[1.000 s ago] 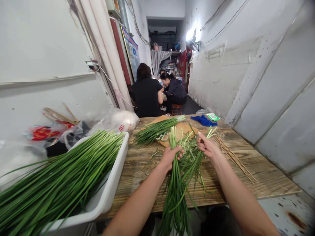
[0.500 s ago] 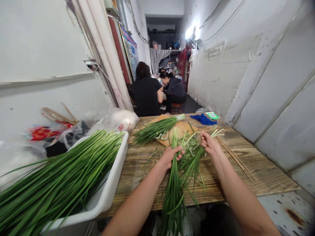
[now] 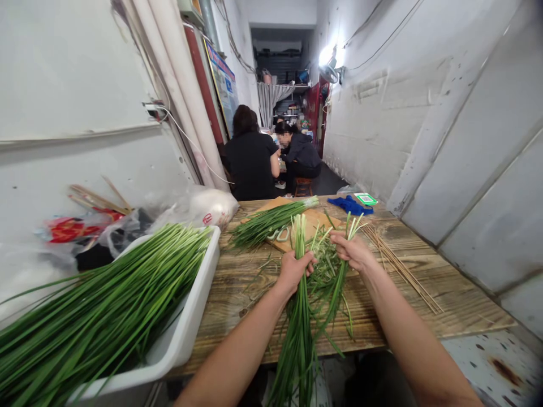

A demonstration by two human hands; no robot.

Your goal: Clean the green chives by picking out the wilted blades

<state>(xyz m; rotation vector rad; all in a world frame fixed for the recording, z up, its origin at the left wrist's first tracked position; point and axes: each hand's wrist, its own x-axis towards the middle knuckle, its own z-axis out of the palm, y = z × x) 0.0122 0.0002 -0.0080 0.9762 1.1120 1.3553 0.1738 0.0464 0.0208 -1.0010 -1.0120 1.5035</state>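
Observation:
A thick bunch of garlic chives is gripped in my left hand, pale stem ends up and green leaves hanging past the table's front edge. My right hand is closed on a smaller bunch of chives, its pale ends sticking up above the fingers. Between and behind my hands lies a heap of loose chive scraps. Further back, a bundle of chives rests on a wooden board, with the white handles of scissors beside it.
A white tub piled with long chives stands at the left. Thin sticks lie on the wooden table at the right. A blue cloth and a QR card lie at the back. Two people sit beyond.
My right hand has moved a little left, towards my left hand. The chives in it now stand more upright, having leaned right before. My left hand keeps its hold.

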